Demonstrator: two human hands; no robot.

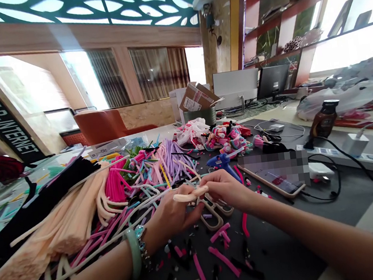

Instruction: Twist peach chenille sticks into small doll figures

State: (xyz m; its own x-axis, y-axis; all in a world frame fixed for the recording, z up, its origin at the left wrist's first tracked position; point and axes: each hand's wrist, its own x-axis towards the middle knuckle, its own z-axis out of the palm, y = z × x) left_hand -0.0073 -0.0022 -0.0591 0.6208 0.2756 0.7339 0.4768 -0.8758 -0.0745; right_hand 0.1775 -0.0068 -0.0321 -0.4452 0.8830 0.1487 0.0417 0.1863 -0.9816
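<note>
My left hand [173, 214] and my right hand [226, 189] pinch a short peach pipe cleaner [191, 194] between their fingers, above the dark table. Just below them lie scissors with beige handles [211, 214], and the blades are hidden. A blue glue gun [221, 163] rests beyond my right hand, next to a phone [272, 184] partly blurred out. Bundles of peach pipe cleaners [70, 211] and black pipe cleaners [34, 197] stretch away to the left. Cut pink pieces [223, 261] are scattered near my forearms. A pale green bangle [134, 254] circles my left wrist.
A tangled heap of pink, purple and green pipe cleaners [152, 166] and a pile of small pipe-cleaner figures [227, 140] lie ahead. To the right are a power strip [352, 152], a brown bottle [323, 117] and a plastic bag [340, 100].
</note>
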